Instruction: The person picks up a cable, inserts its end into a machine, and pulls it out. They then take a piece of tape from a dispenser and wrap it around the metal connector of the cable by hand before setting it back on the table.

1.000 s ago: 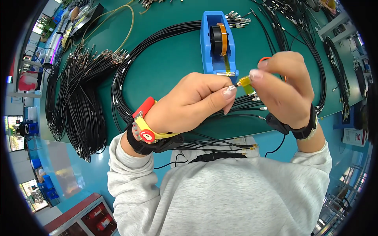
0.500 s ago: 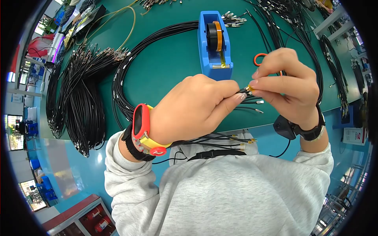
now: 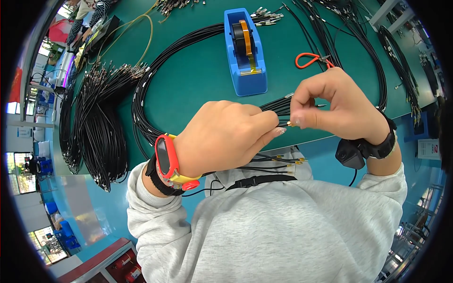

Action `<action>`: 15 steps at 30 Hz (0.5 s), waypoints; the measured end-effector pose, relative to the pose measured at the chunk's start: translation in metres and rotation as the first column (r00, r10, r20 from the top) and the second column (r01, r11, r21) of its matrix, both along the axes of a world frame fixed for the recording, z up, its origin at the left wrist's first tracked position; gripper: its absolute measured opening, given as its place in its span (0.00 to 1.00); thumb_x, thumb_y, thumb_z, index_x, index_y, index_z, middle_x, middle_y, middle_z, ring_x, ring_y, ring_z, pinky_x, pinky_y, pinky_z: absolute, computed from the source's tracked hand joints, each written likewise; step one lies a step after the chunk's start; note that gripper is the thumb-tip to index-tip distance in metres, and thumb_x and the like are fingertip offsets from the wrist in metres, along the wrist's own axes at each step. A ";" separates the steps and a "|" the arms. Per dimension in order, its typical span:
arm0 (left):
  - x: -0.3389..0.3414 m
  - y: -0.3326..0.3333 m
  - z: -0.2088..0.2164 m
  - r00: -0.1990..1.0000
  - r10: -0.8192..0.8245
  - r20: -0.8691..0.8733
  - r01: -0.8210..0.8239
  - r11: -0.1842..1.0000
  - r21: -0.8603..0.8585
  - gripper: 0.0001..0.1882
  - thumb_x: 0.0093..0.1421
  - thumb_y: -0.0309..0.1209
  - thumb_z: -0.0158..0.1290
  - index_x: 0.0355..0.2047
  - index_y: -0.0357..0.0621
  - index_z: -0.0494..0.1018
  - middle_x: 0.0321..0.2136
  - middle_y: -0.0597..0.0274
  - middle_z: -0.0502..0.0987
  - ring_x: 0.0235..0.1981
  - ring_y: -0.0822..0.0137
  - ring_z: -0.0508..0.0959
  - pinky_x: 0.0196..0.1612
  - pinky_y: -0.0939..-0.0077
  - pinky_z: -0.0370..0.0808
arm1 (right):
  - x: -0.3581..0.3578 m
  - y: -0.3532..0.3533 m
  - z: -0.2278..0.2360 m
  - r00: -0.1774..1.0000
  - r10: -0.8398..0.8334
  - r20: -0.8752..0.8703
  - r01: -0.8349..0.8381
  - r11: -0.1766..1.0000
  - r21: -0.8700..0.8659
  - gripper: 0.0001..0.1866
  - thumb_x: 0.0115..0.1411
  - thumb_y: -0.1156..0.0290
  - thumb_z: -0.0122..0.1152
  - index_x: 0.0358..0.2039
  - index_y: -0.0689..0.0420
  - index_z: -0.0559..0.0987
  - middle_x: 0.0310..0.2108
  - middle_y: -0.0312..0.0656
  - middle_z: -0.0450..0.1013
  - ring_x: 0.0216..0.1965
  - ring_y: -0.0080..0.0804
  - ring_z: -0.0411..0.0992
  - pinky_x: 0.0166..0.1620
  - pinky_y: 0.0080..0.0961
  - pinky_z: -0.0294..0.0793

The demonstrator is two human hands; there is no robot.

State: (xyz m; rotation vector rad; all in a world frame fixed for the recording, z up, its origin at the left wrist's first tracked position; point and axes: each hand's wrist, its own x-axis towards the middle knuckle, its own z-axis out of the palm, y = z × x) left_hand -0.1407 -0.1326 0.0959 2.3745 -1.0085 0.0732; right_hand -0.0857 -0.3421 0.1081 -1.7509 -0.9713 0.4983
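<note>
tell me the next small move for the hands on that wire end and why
Probably press and smooth the amber tape around the bundle's end. Both the left hand and right hand pinch the tip of the black wire bundle between fingertips, where a small amber piece shows, and the blue tape dispenser sits just beyond.

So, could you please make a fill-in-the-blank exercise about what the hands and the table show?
1. The tape dispenser on the green table is ____ in colour.
2. The left hand wears a ____ wristband on its wrist.
3. Both hands pinch the tip of a thin ____ wire.
4. The right hand lies below small cutters with ____ handles.

Missing words: blue; red; black; orange
</note>
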 end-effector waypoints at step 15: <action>0.007 0.007 -0.004 0.988 -0.054 -0.145 0.039 0.994 -0.102 0.08 0.56 0.25 0.50 0.21 0.37 0.69 0.12 0.56 0.65 0.13 0.58 0.67 0.17 0.67 0.61 | -0.008 -0.006 -0.009 0.442 -0.163 0.882 0.060 0.987 0.152 0.12 0.42 0.70 0.67 0.28 0.58 0.78 0.25 0.34 0.71 0.28 0.28 0.67 0.35 0.28 0.61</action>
